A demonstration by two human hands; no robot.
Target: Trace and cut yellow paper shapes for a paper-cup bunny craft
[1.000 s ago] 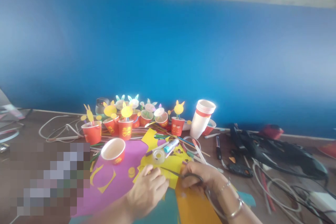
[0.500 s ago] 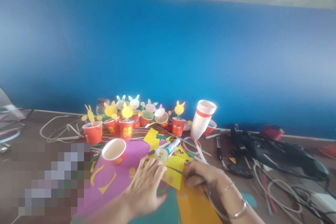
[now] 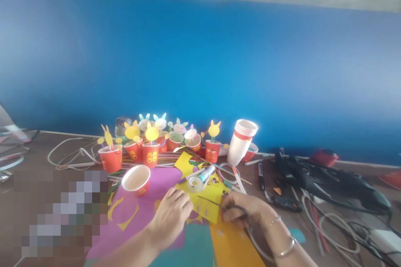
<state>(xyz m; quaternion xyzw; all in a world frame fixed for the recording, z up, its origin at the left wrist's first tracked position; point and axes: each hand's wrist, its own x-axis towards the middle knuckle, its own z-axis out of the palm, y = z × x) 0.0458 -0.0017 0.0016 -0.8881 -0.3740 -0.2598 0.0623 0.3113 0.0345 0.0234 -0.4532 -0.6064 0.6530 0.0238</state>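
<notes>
My left hand (image 3: 173, 212) is closed at the left edge of a yellow paper sheet (image 3: 203, 210); its thumb is hidden beneath the fingers, which seem to pinch the paper. In my right hand (image 3: 239, 208) are scissors (image 3: 209, 201), a slim dark blade reaching left over the yellow sheet and a black handle loop at the fingers. Purple paper (image 3: 166, 175), teal paper (image 3: 194, 242) and orange paper (image 3: 232, 242) lie under and around my hands. Just beyond my hands are a clear tape roll (image 3: 194, 183) and a glue stick (image 3: 206, 172).
A red paper cup (image 3: 142, 187) stands on the purple paper. Behind it are several cups with paper animal figures (image 3: 151, 154). A leaning stack of white cups (image 3: 239, 142) stands right of them. A marker (image 3: 261, 175), black bag (image 3: 328, 183) and coiled cables (image 3: 332, 225) lie right.
My left hand has drawn back slightly left, and its spread fingers and thumb have curled in. The tape roll and yellow sheet have shifted slightly. My right hand has barely moved.
</notes>
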